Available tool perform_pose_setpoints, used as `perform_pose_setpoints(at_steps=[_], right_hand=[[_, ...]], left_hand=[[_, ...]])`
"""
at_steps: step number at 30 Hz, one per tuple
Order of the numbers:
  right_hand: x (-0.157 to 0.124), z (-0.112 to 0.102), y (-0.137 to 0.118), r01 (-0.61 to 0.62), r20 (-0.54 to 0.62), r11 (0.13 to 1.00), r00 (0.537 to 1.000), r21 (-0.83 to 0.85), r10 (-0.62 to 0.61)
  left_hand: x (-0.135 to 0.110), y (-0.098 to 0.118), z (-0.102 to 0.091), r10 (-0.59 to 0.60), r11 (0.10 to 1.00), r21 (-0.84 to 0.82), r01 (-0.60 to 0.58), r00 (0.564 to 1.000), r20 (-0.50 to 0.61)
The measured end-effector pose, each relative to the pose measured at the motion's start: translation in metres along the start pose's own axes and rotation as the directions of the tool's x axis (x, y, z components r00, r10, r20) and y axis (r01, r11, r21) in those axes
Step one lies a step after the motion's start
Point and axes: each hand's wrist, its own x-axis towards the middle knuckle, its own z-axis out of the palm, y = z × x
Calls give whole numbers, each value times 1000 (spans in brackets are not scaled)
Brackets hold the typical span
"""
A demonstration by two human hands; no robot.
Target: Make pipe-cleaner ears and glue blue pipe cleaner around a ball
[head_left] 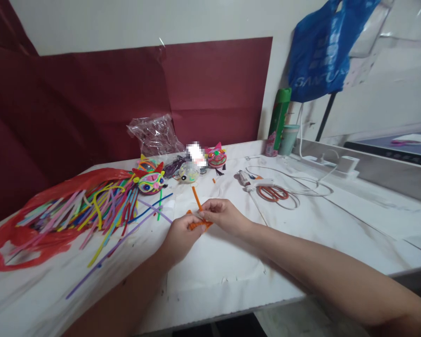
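Both hands are together over a white sheet (pixel 217 260) on the table. My left hand (pixel 180 236) is closed on a bent piece of orange pipe cleaner (pixel 197 199). The fingers of my right hand (pixel 226 215) pinch the same orange piece, and one straight end sticks up past them. Other bits of orange show between and below the fingertips; the fingers hide its full shape. Just beyond the hands sit a clear, round ornament with an eye (pixel 189 173) and a colorful animal-face ornament (pixel 150 181).
On the left, many colored pipe cleaners (pixel 100 206) lie on a red plastic bag (pixel 61 185). A pink animal-face ornament (pixel 216 157) and crumpled clear plastic (pixel 154 133) are at the back. To the right are a glue gun (pixel 257 184) with cords, a green spray can (pixel 279 121) and a cup (pixel 288 140).
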Motion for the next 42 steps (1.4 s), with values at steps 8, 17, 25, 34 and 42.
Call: perform_pose_setpoints(at_steps=[8, 17, 25, 34, 42], right_hand=[[-3, 2, 1, 0, 4, 999, 1000, 47, 0], [-3, 1, 4, 100, 2, 994, 995, -37, -100], [-16, 1, -8, 598, 179, 674, 790, -434, -586], [-12, -4, -13, 349, 79, 884, 936, -311, -342], [-9, 3, -10, -59, 113, 998, 992, 7, 58]], left_hand=[[-2, -2, 2, 16, 1000, -6, -16, 1000, 0], [-3, -2, 0, 103, 992, -69, -104, 994, -20], [1, -3, -10, 11, 960, -275, -52, 989, -149], [4, -1, -21, 277, 925, -169, -340, 909, -310], [-1, 4, -20, 548, 837, 184, -516, 786, -286]])
